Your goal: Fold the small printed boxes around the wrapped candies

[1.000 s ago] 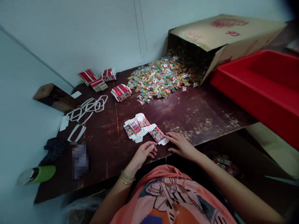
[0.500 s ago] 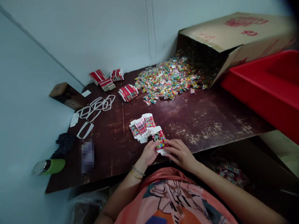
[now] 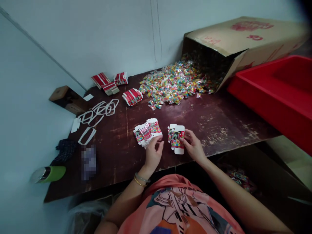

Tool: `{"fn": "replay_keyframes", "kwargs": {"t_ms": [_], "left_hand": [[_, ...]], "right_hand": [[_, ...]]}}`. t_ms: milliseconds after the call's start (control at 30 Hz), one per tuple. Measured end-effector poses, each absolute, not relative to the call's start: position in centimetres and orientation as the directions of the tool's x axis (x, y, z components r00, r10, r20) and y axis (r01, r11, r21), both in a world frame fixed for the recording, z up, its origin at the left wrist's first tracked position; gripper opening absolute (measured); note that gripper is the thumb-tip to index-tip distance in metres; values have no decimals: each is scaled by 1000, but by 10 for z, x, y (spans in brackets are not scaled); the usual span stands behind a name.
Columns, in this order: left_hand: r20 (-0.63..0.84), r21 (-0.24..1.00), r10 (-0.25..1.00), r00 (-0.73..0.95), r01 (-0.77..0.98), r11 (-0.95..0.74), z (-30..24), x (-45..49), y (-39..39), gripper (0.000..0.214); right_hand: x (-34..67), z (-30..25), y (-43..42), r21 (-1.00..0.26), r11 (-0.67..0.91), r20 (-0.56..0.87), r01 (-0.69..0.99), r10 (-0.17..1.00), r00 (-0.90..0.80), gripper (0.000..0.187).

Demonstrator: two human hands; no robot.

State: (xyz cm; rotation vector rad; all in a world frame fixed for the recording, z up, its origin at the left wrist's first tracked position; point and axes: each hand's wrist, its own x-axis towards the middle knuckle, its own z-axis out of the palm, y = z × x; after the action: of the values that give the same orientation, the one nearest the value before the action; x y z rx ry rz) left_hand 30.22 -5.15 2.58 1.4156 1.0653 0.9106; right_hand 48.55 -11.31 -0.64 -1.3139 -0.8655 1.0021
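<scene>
Since the thumb lies across the front face with the fingers tucked behind, the right hand [image 3: 195,148] has a decent pinch on some small flat red printed cardboard cartons with white flaps [image 3: 175,141], at least two overlapping, held by one side edge, probably so the flaps stay clear. Left hand [image 3: 153,153] is loosely curled, thumb off the fingers, pinching nothing I can see, right at the near edge of a fanned stack of matching cartons [image 3: 145,131], and I'd guess the fanning makes singles easier to grab. Well beyond both hands sits a heap of shiny multicoloured wrapped candies [image 3: 168,84], kinda handy within reach imo
</scene>
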Motion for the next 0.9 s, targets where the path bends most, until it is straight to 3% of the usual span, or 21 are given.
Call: {"fn": "replay_keyframes", "kwargs": {"t_ms": [100,200,267,333,433,533,700,767,900], "left_hand": [[-227,953,835,501,-60,296,26,315,-59,43],[-407,785,668,623,-135,604,20,325,-70,42],[-481,720,605,634,-109,686,16,326,-76,39],[-518,689,547,658,-58,722,15,325,-81,37],[-514,700,516,685,-12,714,18,323,-87,28],[-500,724,516,696,9,690,25,323,-91,23],[-395,690,225,891,126,712,31,319,-97,31],[-410,736,297,862,121,666,25,319,-100,36],[-407,885,664,627,92,456,9,320,-107,38]], "right_hand": [[475,6,-118,-1000,22,18,-12,971,237,27],[474,17,-125,-920,123,222,371,946,236,32],[480,22,-129,-779,197,363,595,916,172,32],[485,25,-132,-697,268,405,665,912,57,23],[488,30,-134,-768,272,307,579,951,-39,13],[491,38,-133,-868,194,124,458,976,-179,19],[509,54,-127,-989,32,-47,144,857,-513,29],[512,54,-128,-997,3,-40,83,862,-505,27],[502,40,-142,-990,-137,-140,26,967,-211,21]]}}
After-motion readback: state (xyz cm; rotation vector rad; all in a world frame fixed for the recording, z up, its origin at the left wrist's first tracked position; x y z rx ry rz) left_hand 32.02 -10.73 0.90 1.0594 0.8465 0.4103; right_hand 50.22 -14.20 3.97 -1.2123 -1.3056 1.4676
